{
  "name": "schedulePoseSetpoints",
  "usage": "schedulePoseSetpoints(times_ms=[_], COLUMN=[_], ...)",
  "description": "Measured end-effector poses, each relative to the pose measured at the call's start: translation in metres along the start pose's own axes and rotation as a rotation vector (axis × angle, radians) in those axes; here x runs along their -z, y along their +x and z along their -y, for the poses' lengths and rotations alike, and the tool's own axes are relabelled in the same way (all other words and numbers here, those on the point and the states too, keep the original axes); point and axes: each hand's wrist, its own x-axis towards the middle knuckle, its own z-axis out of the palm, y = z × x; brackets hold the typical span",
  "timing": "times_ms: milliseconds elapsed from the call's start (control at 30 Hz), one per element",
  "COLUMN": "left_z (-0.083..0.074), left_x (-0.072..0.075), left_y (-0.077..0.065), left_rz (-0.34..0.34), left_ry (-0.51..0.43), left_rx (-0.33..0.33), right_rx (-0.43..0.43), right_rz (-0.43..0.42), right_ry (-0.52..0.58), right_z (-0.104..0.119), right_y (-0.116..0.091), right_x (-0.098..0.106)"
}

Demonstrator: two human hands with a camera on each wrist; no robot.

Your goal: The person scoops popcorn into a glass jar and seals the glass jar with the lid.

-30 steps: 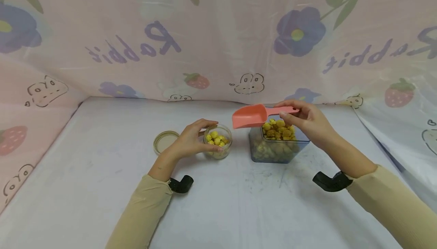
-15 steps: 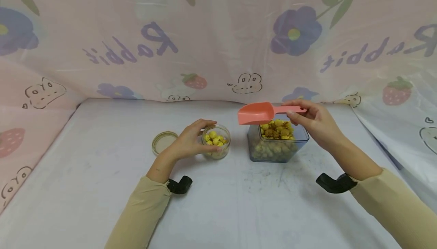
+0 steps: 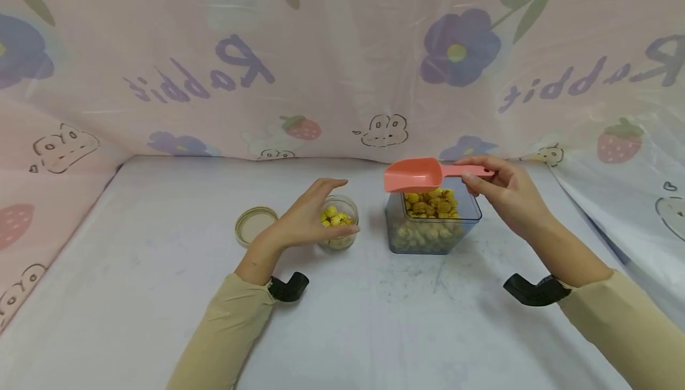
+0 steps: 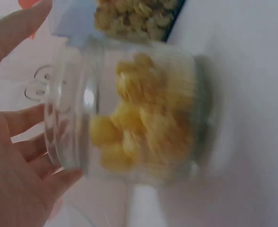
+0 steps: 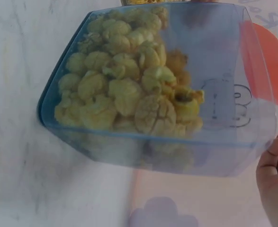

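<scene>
A small round glass jar (image 3: 341, 241) with yellow popcorn (image 4: 143, 113) in it stands on the table. My left hand (image 3: 302, 217) is spread around its near-left side, thumb and fingers wide apart; in the left wrist view the fingers lie behind the jar's neck. My right hand (image 3: 508, 191) pinches the handle of a coral-pink scoop (image 3: 412, 176), whose bowl shows no popcorn. That scoop is held level over the back of a clear bluish container (image 3: 398, 235), which is partly filled with popcorn (image 5: 115, 80).
A round gold-rimmed lid (image 3: 255, 226) lies left of the jar, partly behind the left wrist. The white tabletop (image 3: 342, 330) runs up to a patterned curtain (image 3: 342, 81) at the back and sides. Black wrist mounts (image 3: 289, 287) project from both sleeves.
The scoop has moved right with my right hand, from beside the container to above it. My left hand's fingers have spread and loosened from around the jar, which stays in place.
</scene>
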Motion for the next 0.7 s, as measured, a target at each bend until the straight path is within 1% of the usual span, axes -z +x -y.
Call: schedulePoseSetpoints(times_ms=[133,267,433,600,700], left_z=[-0.012,-0.021,-0.027,-0.031,-0.034], left_x=[-0.002,-0.003,-0.006,-0.009,-0.012], left_y=[0.006,0.012,0.018,0.023,0.026], left_rz=[-0.026,-0.030,-0.012,-0.015,-0.012], left_ry=[0.005,0.013,0.008,-0.007,-0.013], left_rx=[-0.033,-0.061,-0.070,-0.064,-0.080], right_rx=[0.011,0.013,0.019,0.026,0.026], right_rz=[-0.011,-0.026,-0.044,-0.049,-0.056], right_ry=[0.010,0.047,0.075,0.094,0.090], right_z=[-0.001,-0.001,0.000,-0.001,-0.001], right_y=[-0.003,-0.006,-0.010,-0.014,-0.017], right_x=[0.003,0.006,0.011,0.019,0.024])
